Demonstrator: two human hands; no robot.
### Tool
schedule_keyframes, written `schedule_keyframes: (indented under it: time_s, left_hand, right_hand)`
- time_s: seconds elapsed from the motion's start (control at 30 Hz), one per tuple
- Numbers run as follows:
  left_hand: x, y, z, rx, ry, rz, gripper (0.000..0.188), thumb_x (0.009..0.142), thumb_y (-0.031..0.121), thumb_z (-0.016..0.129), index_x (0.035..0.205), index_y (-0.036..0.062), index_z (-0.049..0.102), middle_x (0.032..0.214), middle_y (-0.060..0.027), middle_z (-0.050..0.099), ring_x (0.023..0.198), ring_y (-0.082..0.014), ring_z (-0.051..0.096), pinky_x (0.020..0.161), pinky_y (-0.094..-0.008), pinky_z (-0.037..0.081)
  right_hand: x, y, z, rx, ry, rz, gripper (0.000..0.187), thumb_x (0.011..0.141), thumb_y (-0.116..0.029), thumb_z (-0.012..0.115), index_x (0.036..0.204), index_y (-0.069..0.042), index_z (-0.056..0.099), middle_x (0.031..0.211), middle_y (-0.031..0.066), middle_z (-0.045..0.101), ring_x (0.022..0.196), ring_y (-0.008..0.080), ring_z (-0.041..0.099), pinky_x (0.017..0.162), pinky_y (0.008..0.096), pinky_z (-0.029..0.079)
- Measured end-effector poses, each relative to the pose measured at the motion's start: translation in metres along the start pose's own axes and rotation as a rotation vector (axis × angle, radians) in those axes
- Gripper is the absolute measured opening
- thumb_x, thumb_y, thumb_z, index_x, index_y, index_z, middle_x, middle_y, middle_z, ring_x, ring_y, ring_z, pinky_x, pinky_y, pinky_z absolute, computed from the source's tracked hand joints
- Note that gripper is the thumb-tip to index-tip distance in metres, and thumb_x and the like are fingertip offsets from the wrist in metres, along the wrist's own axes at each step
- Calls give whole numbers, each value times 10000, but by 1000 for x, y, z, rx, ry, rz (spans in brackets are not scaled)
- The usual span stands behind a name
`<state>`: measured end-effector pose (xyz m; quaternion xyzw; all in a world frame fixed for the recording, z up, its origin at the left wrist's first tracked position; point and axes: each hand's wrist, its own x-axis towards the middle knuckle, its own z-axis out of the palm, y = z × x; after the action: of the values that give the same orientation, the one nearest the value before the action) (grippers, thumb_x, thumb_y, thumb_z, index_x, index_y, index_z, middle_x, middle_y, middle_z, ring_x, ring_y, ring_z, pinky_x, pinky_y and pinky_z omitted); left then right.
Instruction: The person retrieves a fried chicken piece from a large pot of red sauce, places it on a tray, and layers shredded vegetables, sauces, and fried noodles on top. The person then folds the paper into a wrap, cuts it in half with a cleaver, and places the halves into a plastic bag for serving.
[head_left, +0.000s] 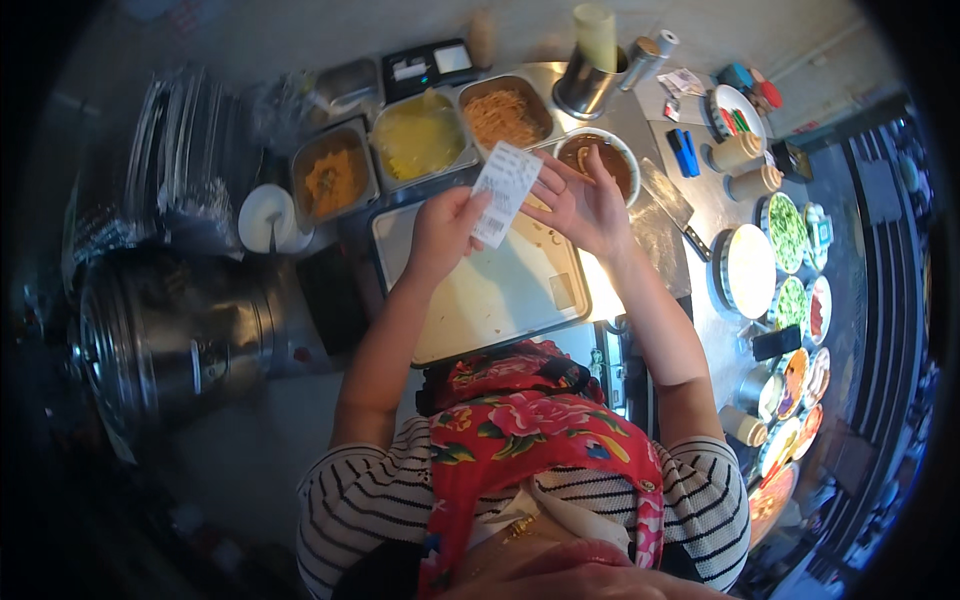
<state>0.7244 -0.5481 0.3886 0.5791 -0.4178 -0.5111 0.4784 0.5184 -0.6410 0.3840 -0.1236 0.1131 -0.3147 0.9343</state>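
My left hand point(442, 232) pinches a white printed paper slip point(505, 195) by its lower left edge, thumb on top. The slip is tilted above a pale cutting board point(450, 320) with a raised dark edge. My right hand point(590, 212) is open at the slip's right side, its fingers spread and palm turned partly up. Some of its fingertips are close to the slip or behind it; whether they touch cannot be seen. Beyond the right hand stands a white-rimmed bowl of brown sauce point(610, 165). A few brown crumbs lie on the board.
Behind the board are metal pans of orange food point(330, 182), yellow food in liquid point(415, 140) and shreds point(505, 115). A cleaver point(668, 198) lies right of the sauce. Farther right are squeeze bottles point(738, 150) and several bowls of ingredients. A large steel pot point(170, 330) stands left.
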Motion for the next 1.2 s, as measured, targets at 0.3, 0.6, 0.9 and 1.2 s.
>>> schedule_keyframes:
  time_s: [0.3,0.6,0.9,1.2]
  left_hand:
    - [10,-20,-39,155,111,46,265,943,210,677,771,12,634,583,2,597,495,-57,531,464,-220,401]
    - [14,-60,-77,307,295,160,264,933,211,666,757,24,602,599,-97,597,547,-218,605,536,-345,439]
    - [-62,-104,-99,120,261,-10,193,956,104,625,794,-1,625,616,-13,596,547,-62,536,528,-222,397]
    - [-52,-79,-87,107,157,32,131,944,80,628,856,-13,657,681,-38,626,634,-89,599,596,-241,462]
  right_hand:
    - [73,30,0,-916,199,291,227,897,-173,738,1092,-68,689,1019,-4,708,892,69,650,811,233,530]
    - [246,-40,8,-1819,330,-608,253,915,-242,678,970,1,718,815,144,720,714,270,682,677,390,534]
    - [311,-36,-82,-2393,88,-624,215,914,-167,575,1076,-82,689,1041,192,685,1003,392,615,904,478,474]
    - [299,-24,-61,-2249,106,-560,237,924,-177,570,1117,-84,671,1090,182,673,1071,362,614,918,456,469]
